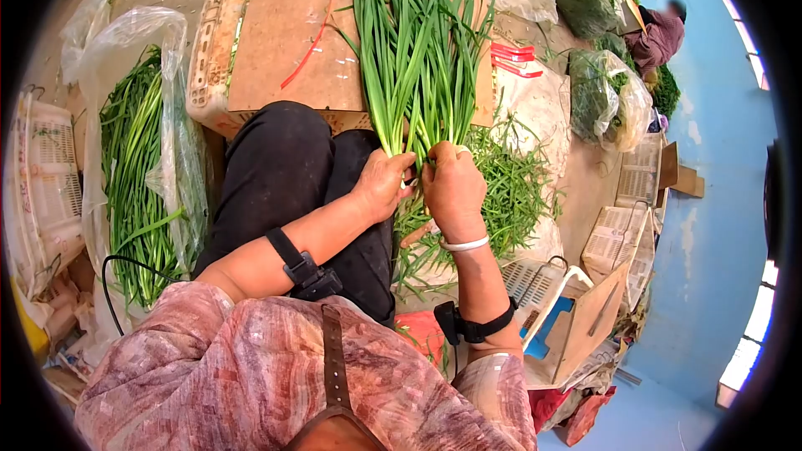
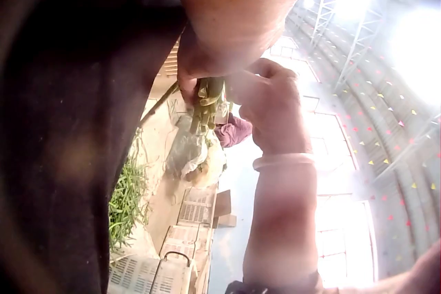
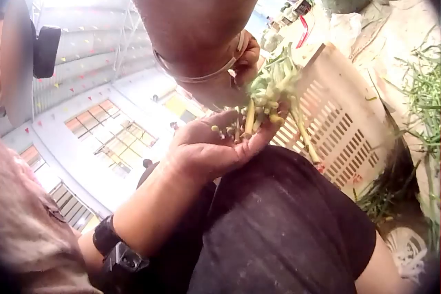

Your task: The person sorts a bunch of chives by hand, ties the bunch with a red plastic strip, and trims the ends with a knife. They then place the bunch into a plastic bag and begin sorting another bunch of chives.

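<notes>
A bunch of long green chives (image 1: pixel 418 50) lies fanned out on a cardboard sheet (image 1: pixel 284 33) laid over a crate. My left hand (image 1: pixel 380 188) and right hand (image 1: pixel 453 188) meet at its pale stem ends, just past my black-trousered knee. In the right wrist view my left hand (image 3: pixel 207 149) cups the cut stem ends (image 3: pixel 265 104) from below with fingers curled around them, and my right hand (image 3: pixel 213 66) grips the bunch from above. The left wrist view shows the stem ends (image 2: pixel 207 104) pinched between my left hand (image 2: pixel 200 59) and right hand (image 2: pixel 272 104).
A plastic bag of chives (image 1: pixel 138 175) lies at the left beside a white crate (image 1: pixel 46 175). Loose trimmings (image 1: pixel 514 192) pile at the right, with more crates (image 1: pixel 622 234), bagged greens (image 1: pixel 601 92) and red bands (image 1: pixel 511 58). Another person (image 1: pixel 660 33) sits far right.
</notes>
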Tool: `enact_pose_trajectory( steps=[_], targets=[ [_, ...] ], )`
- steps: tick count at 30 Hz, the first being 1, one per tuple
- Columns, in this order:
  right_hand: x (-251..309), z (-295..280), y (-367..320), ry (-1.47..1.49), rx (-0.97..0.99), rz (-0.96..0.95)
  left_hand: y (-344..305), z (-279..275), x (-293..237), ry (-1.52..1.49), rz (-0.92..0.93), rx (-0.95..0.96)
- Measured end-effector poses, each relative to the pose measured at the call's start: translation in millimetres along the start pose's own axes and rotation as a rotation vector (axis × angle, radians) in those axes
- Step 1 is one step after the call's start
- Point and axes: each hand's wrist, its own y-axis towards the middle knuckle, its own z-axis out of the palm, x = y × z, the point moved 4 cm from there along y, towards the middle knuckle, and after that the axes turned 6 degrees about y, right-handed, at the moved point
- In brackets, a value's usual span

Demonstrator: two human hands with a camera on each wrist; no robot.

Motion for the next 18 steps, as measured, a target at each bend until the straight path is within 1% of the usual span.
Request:
enact_pose_trajectory(
  steps=[3, 5, 9, 11, 13, 14, 15, 17, 18],
  targets=[
    [-2.1, 0.1, 1.1, -0.01, -0.001, -0.005, 3.1, -3.3, 2.8, 0.006, 0.009, -0.031],
    [-3.2, -1.1, 2.1, -0.018, 0.0, -0.007, 6.3, -6.0, 5.0, 0.003, 0.006, 0.004],
    [-7.4, -1.7, 8.1, 0.074, 0.06, -0.01, 6.3, -5.9, 5.0, -0.001, 0.014, -0.022],
    [-10.9, 0.6, 13.8, 0.112, 0.092, -0.023, 5.7, -5.6, 3.9, 0.005, 0.044, 0.01],
    [-17.6, 6.1, 19.8, 0.216, 0.165, 0.048, 7.3, -7.8, 4.2, 0.016, 0.041, 0.013],
    [-20.1, 6.2, 22.7, 0.216, 0.166, 0.049, 7.9, -8.6, 4.7, 0.027, 0.038, 0.016],
    [-23.3, 7.4, 25.3, 0.308, 0.205, 0.066, 6.3, -6.9, 3.1, 0.028, 0.037, 0.016],
    [-35.0, 12.2, 29.4, 0.508, 0.257, 0.1, 3.4, -5.3, 1.4, -0.008, 0.007, -0.043],
    [-36.6, 9.0, 31.2, 0.508, 0.259, 0.099, 0.9, -1.0, -2.1, -0.009, 0.007, -0.046]
  ],
)
